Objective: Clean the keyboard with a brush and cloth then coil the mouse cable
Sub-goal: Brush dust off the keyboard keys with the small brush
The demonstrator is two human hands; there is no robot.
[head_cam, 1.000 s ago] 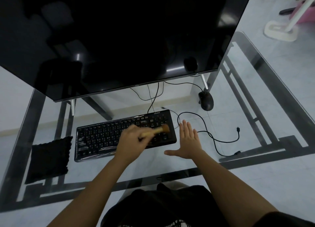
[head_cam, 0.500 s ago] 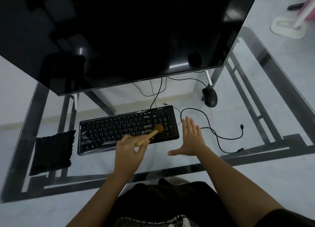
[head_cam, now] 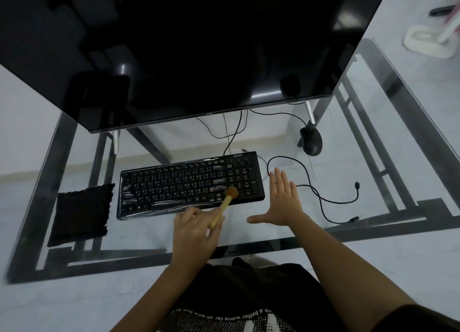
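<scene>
The left hand [head_cam: 196, 232] curls its fingers round the wooden handle of a small brush [head_cam: 224, 205], its tan bristles touching the keys at the near right part of the black keyboard [head_cam: 174, 184]; the right hand [head_cam: 283, 199] lies flat, fingers straight, thumb spread, holding nothing, just right of the keyboard on the glass table [head_cam: 139, 232]; a black cloth [head_cam: 81, 212] lies just left of the keyboard; the mouse [head_cam: 311, 141] sits beyond its right end, the cable [head_cam: 334, 203] looping uncoiled to its right.
</scene>
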